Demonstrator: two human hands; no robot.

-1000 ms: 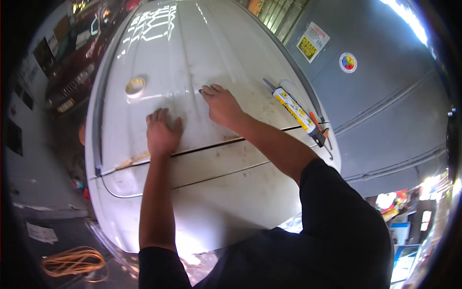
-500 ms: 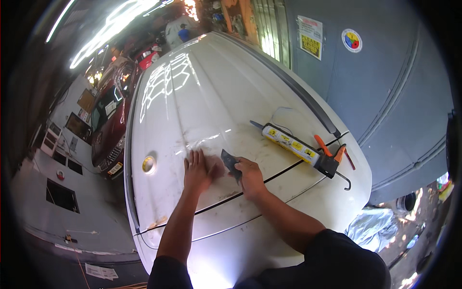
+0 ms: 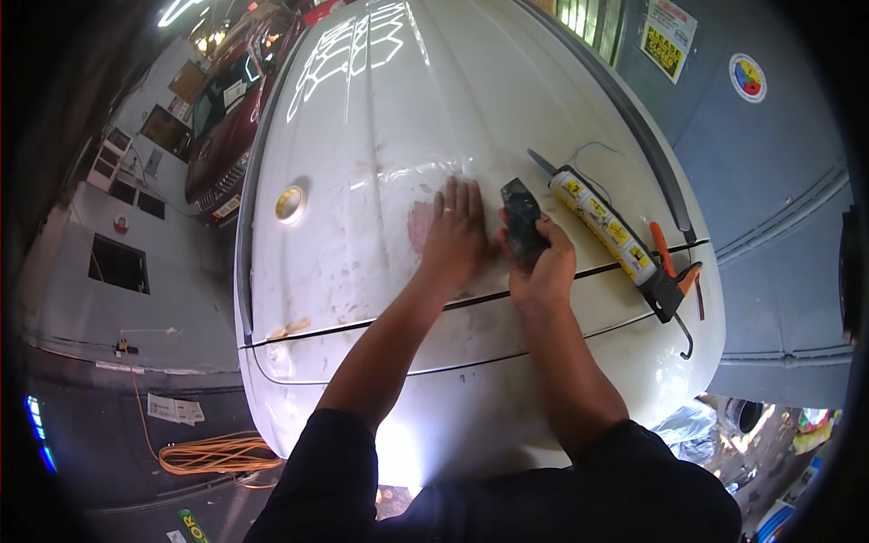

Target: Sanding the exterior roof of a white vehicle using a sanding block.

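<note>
A white vehicle roof [image 3: 317, 262] with smudges lies in front of me, crossed by a dark seam. My left hand [image 3: 459, 231] rests flat on it, fingers together and stretched out, just right of a dull reddish patch [image 3: 419, 226] on the paint. In my right hand [image 3: 548, 262] is a dark flat block [image 3: 522, 222], gripped along its side and held at an angle; its exact kind is unclear. Right of that hand lies a caulking gun [image 3: 606, 231] with a yellow-and-white cartridge and orange handles.
A roll of tape [image 3: 290, 205] sits on the roof's left side. A dark rail [image 3: 625, 100] runs along the right edge. Beyond are a dark red car [image 3: 222, 127], a grey wall [image 3: 778, 181] at right, and a coiled orange cord [image 3: 217, 452] on the floor.
My left hand has slid right across the reddish patch, from its left side to its right. My right hand has moved right with the block, nearer the caulking gun. The view has tilted downward.
</note>
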